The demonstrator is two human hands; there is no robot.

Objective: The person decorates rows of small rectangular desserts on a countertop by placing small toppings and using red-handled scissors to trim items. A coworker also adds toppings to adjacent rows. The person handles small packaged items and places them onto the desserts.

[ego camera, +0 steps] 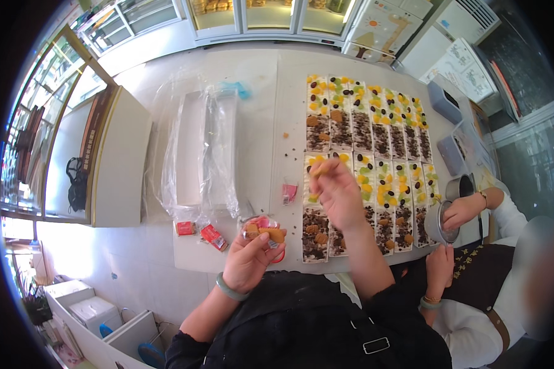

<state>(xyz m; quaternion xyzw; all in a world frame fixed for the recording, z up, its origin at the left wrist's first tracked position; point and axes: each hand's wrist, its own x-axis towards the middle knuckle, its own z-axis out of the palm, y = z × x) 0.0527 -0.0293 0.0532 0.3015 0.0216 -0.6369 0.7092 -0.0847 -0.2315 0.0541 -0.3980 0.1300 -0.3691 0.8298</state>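
Observation:
My left hand (254,258) holds several brown biscuits (265,232) together with an opened red and clear wrapper. Over the near row of boxed cream cakes, my right hand (337,193) pinches a small biscuit (321,171), slightly blurred. Dark crumbs cover one part of each cake (315,226); orange and green fruit pieces and dark beans cover another. Biscuits stand in the crumbs of some cakes, such as this far-row cake (317,131). A torn pink wrapper (289,191) lies left of the cakes. Two red biscuit packets (213,237) rest beside my left hand.
Across the table (258,152), a long white box (207,152) lies under clear plastic film. At right, a co-worker's hand (461,212) reaches into a metal sieve (438,221), close to a metal pot (459,187). Plastic tubs (452,147) line the right edge.

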